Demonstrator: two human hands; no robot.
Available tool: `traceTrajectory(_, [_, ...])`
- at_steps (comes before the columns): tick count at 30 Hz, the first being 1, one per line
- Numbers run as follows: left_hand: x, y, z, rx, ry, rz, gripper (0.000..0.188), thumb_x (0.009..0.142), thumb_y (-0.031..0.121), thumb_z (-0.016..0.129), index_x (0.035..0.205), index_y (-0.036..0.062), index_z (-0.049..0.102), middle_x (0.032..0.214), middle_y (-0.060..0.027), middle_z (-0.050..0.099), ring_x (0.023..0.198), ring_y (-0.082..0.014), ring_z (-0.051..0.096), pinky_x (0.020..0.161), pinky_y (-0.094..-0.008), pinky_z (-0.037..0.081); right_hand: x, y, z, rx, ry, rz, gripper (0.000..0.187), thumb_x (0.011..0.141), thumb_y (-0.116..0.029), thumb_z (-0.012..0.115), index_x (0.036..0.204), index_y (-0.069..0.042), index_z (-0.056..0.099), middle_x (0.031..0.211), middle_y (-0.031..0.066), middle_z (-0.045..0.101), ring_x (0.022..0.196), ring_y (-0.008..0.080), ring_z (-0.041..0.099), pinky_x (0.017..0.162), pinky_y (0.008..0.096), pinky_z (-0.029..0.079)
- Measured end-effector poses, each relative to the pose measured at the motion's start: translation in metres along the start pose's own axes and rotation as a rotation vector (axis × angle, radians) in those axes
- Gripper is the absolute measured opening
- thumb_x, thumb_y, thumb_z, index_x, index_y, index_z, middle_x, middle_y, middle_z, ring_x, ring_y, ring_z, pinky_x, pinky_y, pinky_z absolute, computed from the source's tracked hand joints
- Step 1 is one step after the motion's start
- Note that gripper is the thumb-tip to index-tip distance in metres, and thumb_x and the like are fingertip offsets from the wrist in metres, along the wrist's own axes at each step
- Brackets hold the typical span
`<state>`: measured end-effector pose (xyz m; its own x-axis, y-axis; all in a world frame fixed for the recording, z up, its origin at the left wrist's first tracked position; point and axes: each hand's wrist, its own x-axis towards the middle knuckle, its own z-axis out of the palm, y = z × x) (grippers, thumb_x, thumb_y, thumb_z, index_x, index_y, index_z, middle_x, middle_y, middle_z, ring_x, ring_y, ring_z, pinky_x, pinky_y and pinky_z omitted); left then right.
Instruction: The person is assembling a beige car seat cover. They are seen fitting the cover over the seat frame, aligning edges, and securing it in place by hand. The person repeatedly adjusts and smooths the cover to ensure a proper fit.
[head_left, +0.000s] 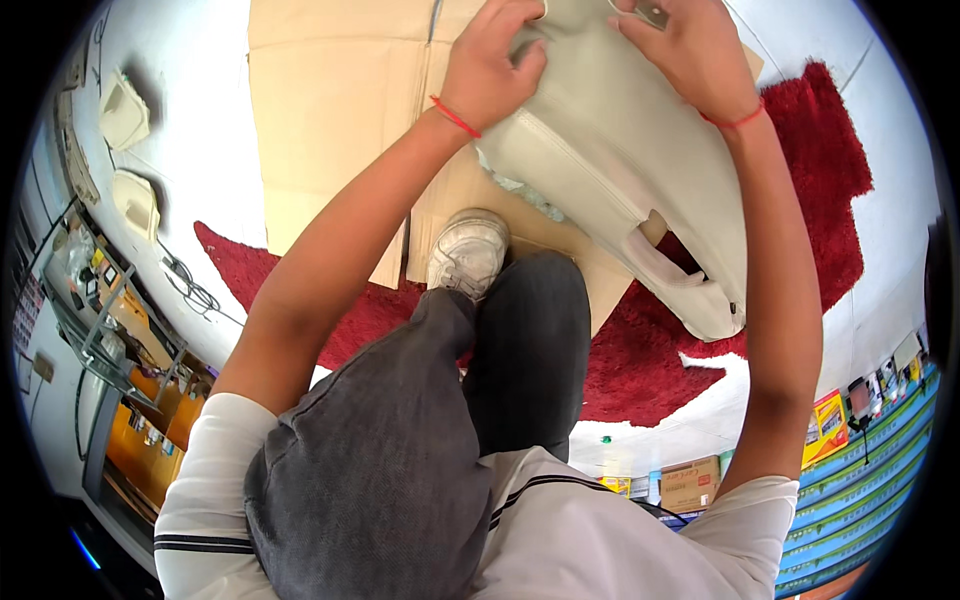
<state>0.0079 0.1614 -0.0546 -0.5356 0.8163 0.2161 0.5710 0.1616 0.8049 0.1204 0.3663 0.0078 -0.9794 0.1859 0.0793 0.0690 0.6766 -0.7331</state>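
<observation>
Down on a pale floor, here's a shaggy red rug, and over it goes a cardboard sheet with a dark seam running through its far half. A worn white shoe stands on the cardboard's near part. Away to the left, two small beige shells sit one beyond the other, a coiled black cable just nearer, and a cluttered metal rack past that. Near right, blue boxes stack up behind a yellow package. And centre stage, the large beige panel lies aslant, from far centre to near right, across cardboard and rug, its slotted end nearest. Both arms stretch far forward, red cords round the wrists. The left hand is on the panel's far left, fingers bent, thumb spread away from them; the right hand works opposite, half curled against the far right side. Fingertips are partly cut off at the far edge, so how firmly either grips, I can't tell.
</observation>
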Motion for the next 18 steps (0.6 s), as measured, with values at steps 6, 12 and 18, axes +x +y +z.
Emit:
traceTrajectory(6, [-0.003, -0.007, -0.002, 0.031, 0.004, -0.016, 0.045, 0.078, 0.0, 0.074, 0.119, 0.0001, 0.055, 0.118, -0.0221, 0.06, 0.109, -0.0413, 0.061, 0.095, -0.0434, 0.052, 0.011, -0.012, 0.006, 0.14, -0.182, 0.452, 0.018, 0.079, -0.003, 0.075, 0.092, 0.0, 0.062, 0.083, 0.0131, 0.065, 0.074, 0.0298, 0.062, 0.068, 0.0369, 0.05])
traceTrajectory(12, [-0.003, -0.005, -0.002, 0.0, 0.012, -0.042, 0.033, 0.078, -0.001, 0.072, 0.107, 0.0007, 0.055, 0.115, -0.021, 0.058, 0.105, -0.0424, 0.06, 0.093, -0.0447, 0.052, -0.007, 0.006, 0.015, 0.134, -0.264, 0.134, 0.011, 0.087, -0.002, 0.07, 0.096, 0.001, 0.067, 0.098, 0.011, 0.065, 0.089, 0.0246, 0.061, 0.083, 0.0328, 0.05])
traceTrajectory(18, [-0.01, -0.006, 0.001, 0.082, 0.066, -0.061, 0.019, 0.084, 0.0, 0.066, 0.097, 0.0005, 0.052, 0.097, -0.0213, 0.056, 0.091, -0.0438, 0.057, 0.082, -0.0493, 0.048, 0.005, 0.004, 0.023, 0.068, 0.006, 0.026, 0.018, 0.081, -0.002, 0.075, 0.096, 0.001, 0.064, 0.094, 0.0123, 0.067, 0.082, 0.0285, 0.064, 0.076, 0.037, 0.052])
